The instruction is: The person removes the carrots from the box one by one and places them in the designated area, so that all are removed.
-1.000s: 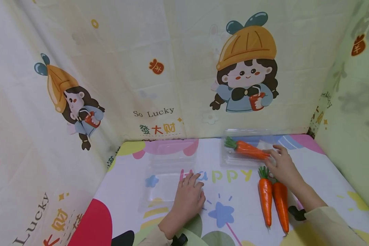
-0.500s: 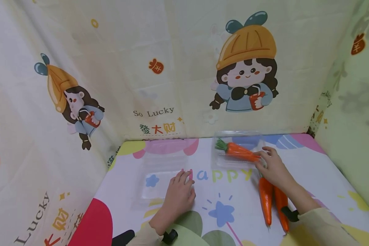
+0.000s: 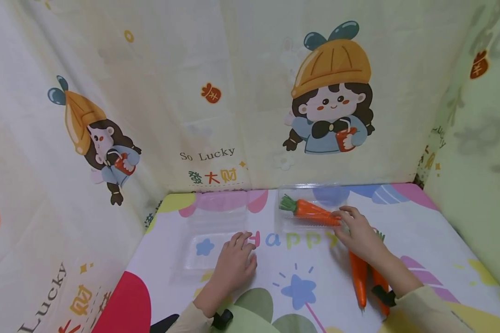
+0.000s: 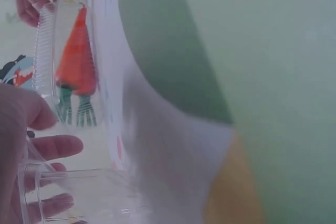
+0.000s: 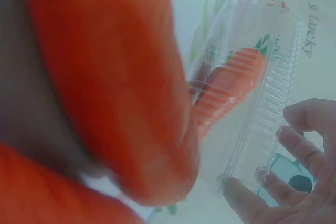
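Note:
A hinged clear plastic container (image 3: 186, 249) lies open on the table's left half. My left hand (image 3: 233, 266) grips its right side; through the plastic in the left wrist view, several fingers (image 4: 60, 146) show at the wall. Farther back stands a second clear plastic container (image 3: 284, 227), with orange carrots (image 3: 314, 212) inside; the left wrist view shows two green tops. My right hand (image 3: 360, 237) grips this container's right end, its thumb (image 5: 242, 198) at the edge. Below the right forearm lie two loose carrots (image 3: 359, 282), partly hidden, looming large in the right wrist view.
A printed cloth (image 3: 291, 259) covers the table. Patterned curtains (image 3: 254, 92) hang behind it and at both sides, close to the table's edges. Black straps (image 3: 222, 319) sit at the wrists.
Both hands have moved left, and both clear containers have slid left with them. The carrots inside the right container travelled along. The loose carrots have stayed in place, now more covered by the right arm.

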{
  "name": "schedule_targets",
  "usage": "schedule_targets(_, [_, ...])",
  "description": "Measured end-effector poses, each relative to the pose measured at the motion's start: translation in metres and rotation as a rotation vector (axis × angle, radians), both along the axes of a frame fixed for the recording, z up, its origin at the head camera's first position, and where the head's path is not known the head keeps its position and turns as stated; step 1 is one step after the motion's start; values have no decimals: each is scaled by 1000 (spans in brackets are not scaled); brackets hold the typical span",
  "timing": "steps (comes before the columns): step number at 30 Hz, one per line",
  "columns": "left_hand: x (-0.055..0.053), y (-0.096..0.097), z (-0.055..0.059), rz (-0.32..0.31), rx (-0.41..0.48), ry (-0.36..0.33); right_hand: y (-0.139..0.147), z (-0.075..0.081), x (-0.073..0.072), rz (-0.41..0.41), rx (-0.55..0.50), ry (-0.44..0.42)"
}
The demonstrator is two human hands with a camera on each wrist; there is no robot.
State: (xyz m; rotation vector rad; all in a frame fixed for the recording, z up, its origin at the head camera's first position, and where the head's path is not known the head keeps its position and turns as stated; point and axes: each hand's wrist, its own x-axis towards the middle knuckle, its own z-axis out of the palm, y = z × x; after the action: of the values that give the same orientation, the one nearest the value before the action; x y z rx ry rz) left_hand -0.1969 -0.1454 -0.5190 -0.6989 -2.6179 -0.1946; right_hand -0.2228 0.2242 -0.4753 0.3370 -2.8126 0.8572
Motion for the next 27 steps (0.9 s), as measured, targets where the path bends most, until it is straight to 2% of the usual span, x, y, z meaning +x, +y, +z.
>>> schedule_targets(4, [-2, 0, 2, 3, 4, -23, -6, 2, 4, -10, 3, -52])
schedule_targets(7, [-3, 6, 5, 5, 21, -16, -9, 4, 9, -3, 7, -56])
schedule_targets(10, [-4, 20, 8, -5, 93, -18, -11, 5, 12, 11, 16, -36])
schedule_targets(12, [-4, 32, 10, -17, 184, -72, -11, 5, 14, 30, 19, -14])
schedule_targets(14, [-3, 45, 12, -35, 325, -177, -12, 5, 15, 48, 19, -2])
schedule_targets(17, [-4, 63, 15, -27, 581, -392, -8, 7, 19, 26, -2, -3])
schedule_targets(22, [-12, 81, 18, 93, 1047, -702, 9, 15, 25, -140, -80, -24])
schedule_targets(24, [-16, 84, 19, 128, 1285, -812, 17, 19, 25, -172, -95, -86])
schedule_targets(27, [-23, 85, 18, 141, 1630, -947, 26, 20, 23, -157, -112, -238])
